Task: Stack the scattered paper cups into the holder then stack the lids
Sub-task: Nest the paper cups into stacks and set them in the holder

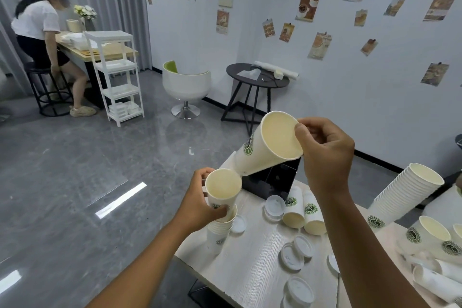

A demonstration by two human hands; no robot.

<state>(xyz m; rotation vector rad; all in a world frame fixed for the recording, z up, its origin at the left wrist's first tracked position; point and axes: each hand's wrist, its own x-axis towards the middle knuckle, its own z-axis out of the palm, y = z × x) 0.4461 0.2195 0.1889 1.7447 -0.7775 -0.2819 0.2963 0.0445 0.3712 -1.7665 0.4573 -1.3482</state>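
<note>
Cup-stacking step, head view. My right hand (325, 155) pinches a single paper cup (267, 145) at its rim, thumb inside the mouth, fingers curled behind. The cup is held in the air above the table's far left corner, long axis tilted, mouth up and toward me, base down-left, just touching or just above the rim of the top cup (222, 187). My left hand (200, 205) is curled round that top cup, which sits partly nested in a short stack of cups (220, 230) standing upright at the table's (250, 265) left edge, mouths up.

Judged next move: swing the held cup upright, line its base over the open mouth, and press it in.

Still loose: two cups lying on their sides (303, 210) mid-table and several lids (291, 255) toward the near edge. A tall leaning stack (405, 195) rests at the right. I cannot identify the holder; a black box (270, 182) stands at the far edge.
</note>
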